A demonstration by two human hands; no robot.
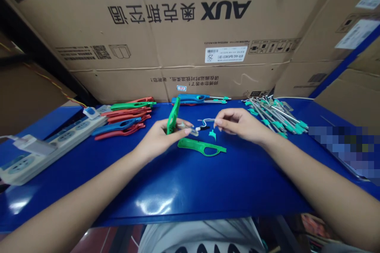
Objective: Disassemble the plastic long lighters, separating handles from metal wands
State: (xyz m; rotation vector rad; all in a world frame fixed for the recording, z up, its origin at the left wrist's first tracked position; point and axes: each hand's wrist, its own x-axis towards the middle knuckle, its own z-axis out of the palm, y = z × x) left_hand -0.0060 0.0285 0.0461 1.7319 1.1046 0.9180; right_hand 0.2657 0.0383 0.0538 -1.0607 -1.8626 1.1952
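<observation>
My left hand (158,138) is closed around a green lighter handle half (173,116), which stands nearly upright, and a clear lighter fuel tank (193,131) pointing right. A thin white wire (205,121) runs from near the tank toward my right hand (237,123). My right thumb and fingers are pinched on the far end of that wire. Just below the right fingertips is a small teal trigger (212,134). Another green handle half (191,144) lies flat on the blue table beneath both hands. A small black piece (204,128) shows between them, partly hidden.
Red, blue and green handle shells (124,120) are stacked at the left beside a white power strip (63,138). Blue lighters with metal rods (202,99) lie at the back. Metal rods with teal triggers (276,116) are piled back right. A cardboard wall (166,47) stands behind.
</observation>
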